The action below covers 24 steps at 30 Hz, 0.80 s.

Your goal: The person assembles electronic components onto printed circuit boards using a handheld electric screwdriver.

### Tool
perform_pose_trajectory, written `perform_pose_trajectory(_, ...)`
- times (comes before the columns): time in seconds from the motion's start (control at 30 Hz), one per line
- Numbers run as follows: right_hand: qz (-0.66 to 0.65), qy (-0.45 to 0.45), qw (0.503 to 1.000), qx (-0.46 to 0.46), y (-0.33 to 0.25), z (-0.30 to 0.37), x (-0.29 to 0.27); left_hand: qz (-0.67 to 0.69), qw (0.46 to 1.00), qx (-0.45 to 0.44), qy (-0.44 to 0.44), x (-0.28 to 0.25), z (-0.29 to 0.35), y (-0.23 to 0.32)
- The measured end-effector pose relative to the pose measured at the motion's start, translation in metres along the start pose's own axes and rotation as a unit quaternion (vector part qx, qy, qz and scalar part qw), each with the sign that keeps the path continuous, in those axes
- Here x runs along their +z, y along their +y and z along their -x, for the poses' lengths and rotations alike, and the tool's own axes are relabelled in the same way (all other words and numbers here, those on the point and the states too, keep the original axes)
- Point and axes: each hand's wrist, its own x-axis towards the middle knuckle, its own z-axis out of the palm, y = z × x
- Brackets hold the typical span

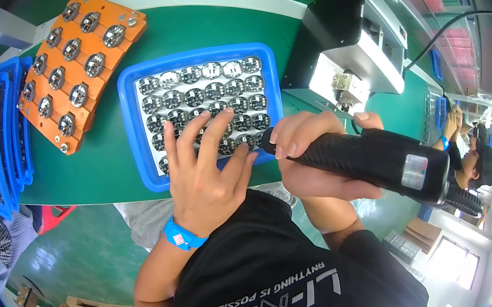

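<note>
**A heavy tool close over small boards**

From where I stand, the right hand (317,183) is wrapped firmly round a thick black electric driver (376,167), its front end pointing left from that grip, just beside the left thumb. The left hand (203,180) is spread over the round circuit boards (194,97), fingertips among the nearer rows; I can't tell whether its thumb and forefinger pinch anything. The boards sit in rows in a blue tray (275,82), left of the driver grip and beneath the left fingers.

My worry is that nose. If the right wrist dips or slips, it could knock the nearest boards or catch the left thumb. The spread fingers could also nudge neighbouring boards out of line, as they look closely packed. A careless swing away to the right might bump the boxed machine (327,17) beyond the grip; the orange fixture (110,23), far up-left, seems safer.
</note>
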Motion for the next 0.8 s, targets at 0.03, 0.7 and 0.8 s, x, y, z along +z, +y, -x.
perform_pose_trajectory(0.03,-0.001,-0.004,1.000,0.002,-0.005,-0.001,-0.001,0.005,1.000,-0.004,0.001,-0.001,-0.001,0.002)
perform_pose_trajectory(0.7,-0.009,-0.074,0.992,0.102,0.003,-0.002,-0.001,0.015,1.000,-0.004,-0.004,-0.003,-0.003,0.001)
perform_pose_trajectory(0.8,0.006,-0.074,0.992,0.097,0.009,-0.002,0.000,0.016,1.000,-0.008,-0.004,-0.005,-0.002,0.003)
